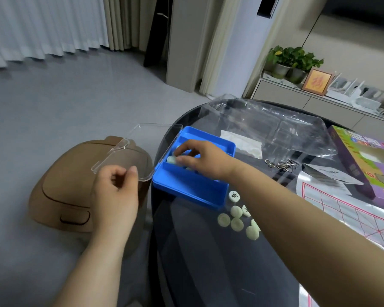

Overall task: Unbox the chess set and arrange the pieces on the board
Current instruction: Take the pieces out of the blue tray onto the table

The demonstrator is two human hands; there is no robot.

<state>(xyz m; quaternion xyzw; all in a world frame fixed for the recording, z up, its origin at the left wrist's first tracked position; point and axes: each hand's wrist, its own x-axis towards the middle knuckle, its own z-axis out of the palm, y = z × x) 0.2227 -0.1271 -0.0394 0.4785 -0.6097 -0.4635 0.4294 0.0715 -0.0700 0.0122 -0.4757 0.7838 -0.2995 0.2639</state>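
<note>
Right hand (200,156) pinches a piece (171,159) in the blue box (193,191); left hand (115,189) grips the lid (124,151).

A pale chess piece (171,159) is being pinched inside the blue plastic case (193,187) by the thumb and fingers of the right hand (200,158). The case is sitting open at the edge of the dark round bench (208,262), its clear lid (129,149) hanging out to the left over the floor. The left hand (115,189) is being held curled at the lid's near edge; whether the lid is being gripped cannot be told. Loose pale pieces (236,212) are lying just beside the case, one showing a black character. A red-lined paper board (341,216) is lying to the right, next to a purple game box (377,165).
</note>
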